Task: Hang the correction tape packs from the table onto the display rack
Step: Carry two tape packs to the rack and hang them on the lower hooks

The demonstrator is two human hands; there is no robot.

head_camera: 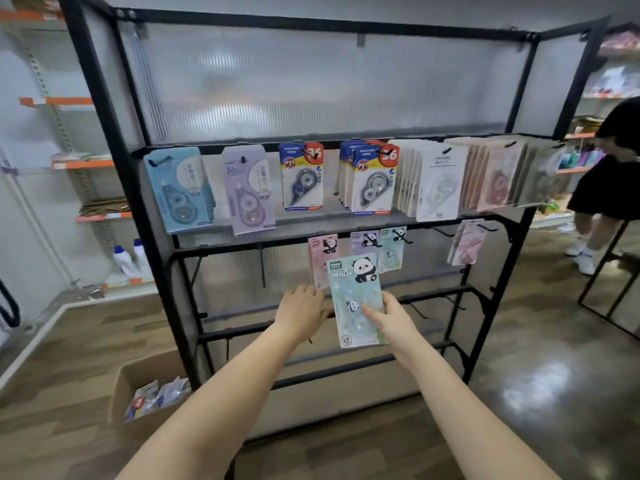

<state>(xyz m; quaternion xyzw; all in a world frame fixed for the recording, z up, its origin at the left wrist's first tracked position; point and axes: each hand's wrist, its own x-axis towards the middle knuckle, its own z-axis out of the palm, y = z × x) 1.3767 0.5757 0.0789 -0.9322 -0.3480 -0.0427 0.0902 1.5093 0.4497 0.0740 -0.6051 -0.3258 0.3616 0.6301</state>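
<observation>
Thumb and fingers of your right hand (389,318) pinch the green panda pack (356,299) by its lower edge — leaving its top free for a hook on the display rack (349,233) — while your left hand (303,311), fingers curled, reaches behind it, contents hidden.

A black display rack (162,258) carries hanging correction tape packs (302,176) on two rows of hooks.
</observation>
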